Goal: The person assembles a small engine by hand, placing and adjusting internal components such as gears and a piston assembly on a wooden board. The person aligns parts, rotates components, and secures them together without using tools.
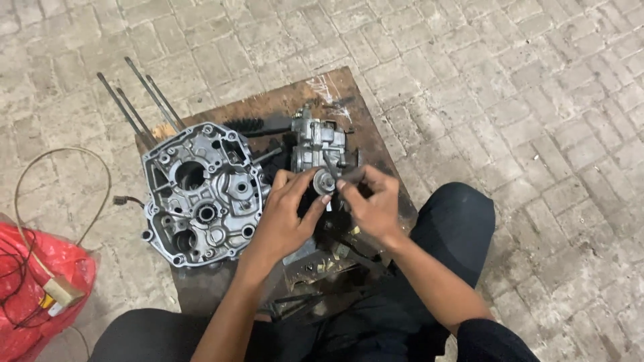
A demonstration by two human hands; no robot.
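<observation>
Round metal part (325,179) | pinched by left hand (285,218) fingers | right hand (376,204) fingers gripping thin tool (333,167) touching it

The person's left hand (285,218) and right hand (373,204) are bare, without gloves, rings or a watch, and both forearms are uncovered up to the near edge of the view. Dark trousers (458,224), black or perhaps very dark navy in this dim light, cover both bent legs, the cloth plain and slightly creased over the right knee and the left thigh.
</observation>
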